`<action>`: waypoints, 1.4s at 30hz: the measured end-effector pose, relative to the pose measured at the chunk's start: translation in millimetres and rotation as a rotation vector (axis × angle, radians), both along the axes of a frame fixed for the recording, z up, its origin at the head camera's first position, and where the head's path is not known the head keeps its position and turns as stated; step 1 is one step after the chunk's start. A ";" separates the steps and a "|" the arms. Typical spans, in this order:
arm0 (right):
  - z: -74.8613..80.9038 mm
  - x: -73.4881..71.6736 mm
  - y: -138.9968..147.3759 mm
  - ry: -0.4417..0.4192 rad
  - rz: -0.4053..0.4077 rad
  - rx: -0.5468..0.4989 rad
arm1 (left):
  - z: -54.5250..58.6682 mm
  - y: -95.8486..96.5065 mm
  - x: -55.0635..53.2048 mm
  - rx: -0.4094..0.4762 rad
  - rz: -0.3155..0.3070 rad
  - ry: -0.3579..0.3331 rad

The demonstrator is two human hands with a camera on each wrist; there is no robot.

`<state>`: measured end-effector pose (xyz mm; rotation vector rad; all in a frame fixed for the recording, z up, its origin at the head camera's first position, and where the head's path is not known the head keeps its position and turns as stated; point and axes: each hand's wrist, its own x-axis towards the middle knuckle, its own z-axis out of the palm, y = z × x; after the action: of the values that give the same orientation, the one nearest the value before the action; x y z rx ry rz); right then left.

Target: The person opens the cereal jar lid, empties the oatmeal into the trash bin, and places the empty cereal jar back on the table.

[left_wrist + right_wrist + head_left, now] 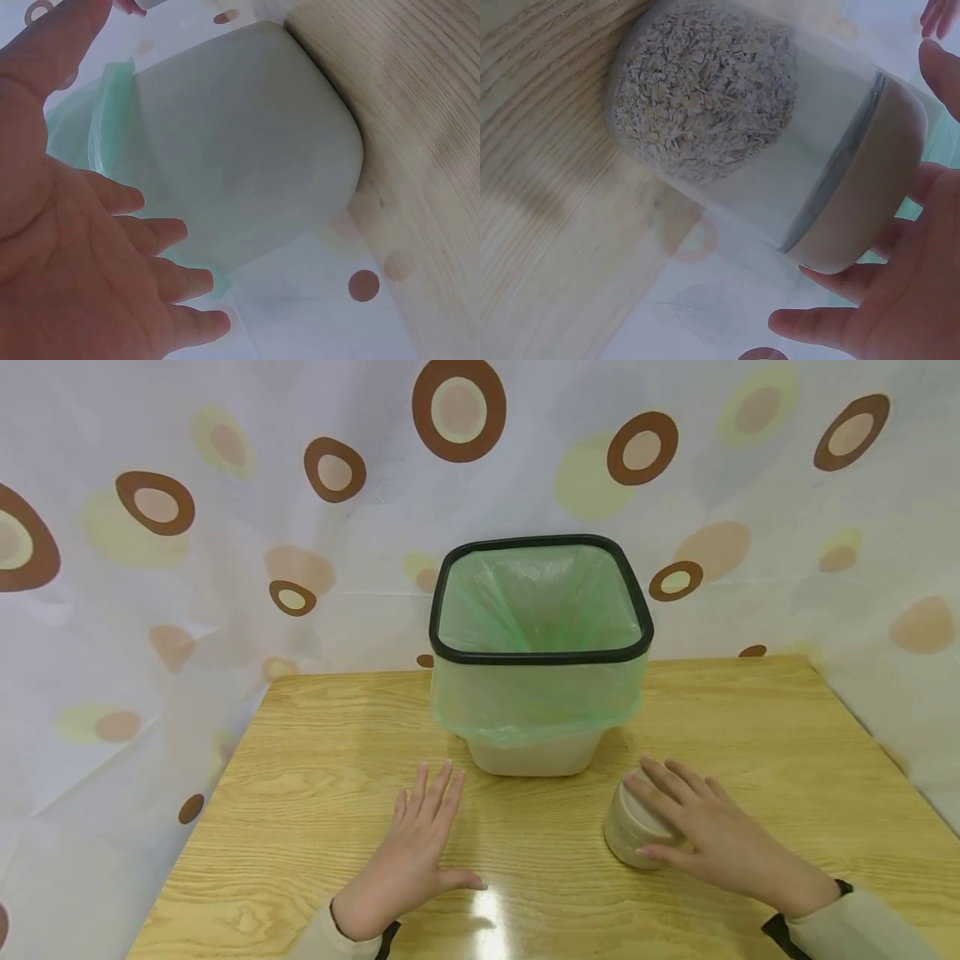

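Observation:
A clear jar (pixel 757 210) stands upright on the table, part filled with pale flakes (pixel 705 90) that look like oats. Over its beige lid (pixel 870 180) my right hand (pixel 701 831) reaches with fingers spread and nearly straight, fingertips right at the lid and thumb along its near side. To the left, my left hand (pixel 420 860) is held palm down over the table, its fingers extended and thumb out, holding nothing. Beyond both hands is a white bin (pixel 532 760) with a black rim (pixel 540 657), lined with a green plastic bag (pixel 540 697) folded over the outside.
The wooden table (pixel 322 743) ends at a white cloth backdrop (pixel 247 410) patterned with brown and yellow rounded shapes, which also hangs along the left and right sides. The bin stands near the table's back edge, its wide opening facing up.

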<state>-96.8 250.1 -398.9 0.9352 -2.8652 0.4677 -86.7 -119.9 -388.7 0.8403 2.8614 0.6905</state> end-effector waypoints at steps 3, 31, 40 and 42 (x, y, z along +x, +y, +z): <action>-2.3 -0.8 -1.4 0.002 -0.001 -0.011 | -1.5 0.5 -0.8 -0.005 -0.003 0.013; -24.8 -7.4 -13.4 0.239 0.007 -0.123 | -4.5 0.5 -4.6 -0.004 -0.005 0.011; -26.4 -8.7 -16.6 0.261 0.028 -0.121 | -5.3 1.3 -3.3 0.003 -0.008 0.004; -26.6 -8.9 -18.2 0.271 0.033 -0.122 | -5.9 1.7 -3.1 0.012 -0.007 -0.008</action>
<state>-105.8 231.9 -425.5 0.9456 -2.5531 0.4722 -89.8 -118.2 -394.7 0.8469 2.8487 0.7096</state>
